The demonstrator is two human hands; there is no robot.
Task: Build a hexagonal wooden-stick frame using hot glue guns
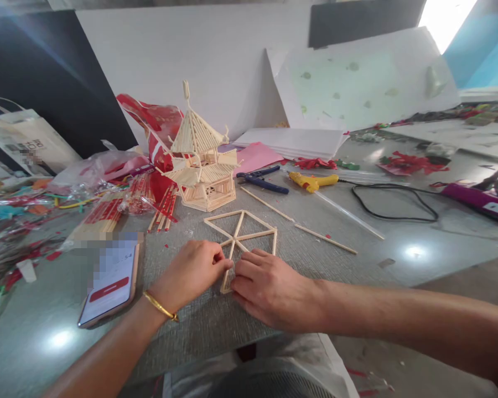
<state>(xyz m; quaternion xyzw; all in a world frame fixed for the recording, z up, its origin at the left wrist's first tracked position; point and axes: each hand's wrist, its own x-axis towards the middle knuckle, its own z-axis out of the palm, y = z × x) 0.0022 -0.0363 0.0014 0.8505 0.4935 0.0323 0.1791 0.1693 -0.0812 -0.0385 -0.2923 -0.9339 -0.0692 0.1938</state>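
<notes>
A flat hexagonal frame of thin wooden sticks [255,236], with spokes meeting at its centre, lies on the grey table. At its near side, my left hand [197,272] pinches a spoke between thumb and forefinger; a gold bracelet circles that wrist. My right hand [269,284] has its fingers curled over the frame's near right part and hides the sticks beneath. Both hands almost meet near the frame's lower corner. Behind the frame stands a small stick-built pagoda [205,160]. Two loose sticks [326,239] lie end to end on the right.
A yellow glue gun [313,181] with a clear glue stick and black cord lies beyond, beside blue-handled pliers [263,178]. A phone [112,284] is left of my hands. Red-wrapped stick bundles [164,209] and plastic bags crowd the left. A purple power strip [477,200] sits far right.
</notes>
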